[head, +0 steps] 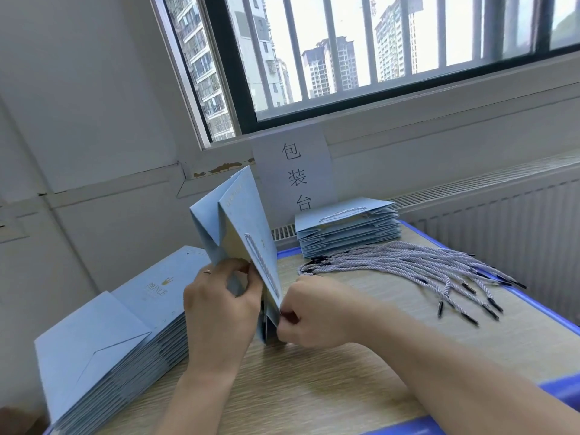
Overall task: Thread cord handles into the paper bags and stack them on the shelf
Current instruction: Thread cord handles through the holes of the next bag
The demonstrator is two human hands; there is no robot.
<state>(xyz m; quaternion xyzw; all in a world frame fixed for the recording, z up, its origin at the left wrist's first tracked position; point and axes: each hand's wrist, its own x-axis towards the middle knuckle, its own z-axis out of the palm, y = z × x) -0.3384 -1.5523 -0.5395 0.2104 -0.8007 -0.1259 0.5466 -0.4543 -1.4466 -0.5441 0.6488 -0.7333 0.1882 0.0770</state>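
Paper bag (241, 215) looked light, stiff, crease-prone; left grip (216, 296) and right grip (310, 312) each pinched its near lower edge.

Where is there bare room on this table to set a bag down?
Bare table shows near the front edge, between the unthreaded stack and the right forearm, and right of that forearm, nearer than the loose cords. The back is crowded: cords, finished stack.

Head camera looks down toward the window (345, 58), close over the left hand (219, 309) and right hand (314, 312).
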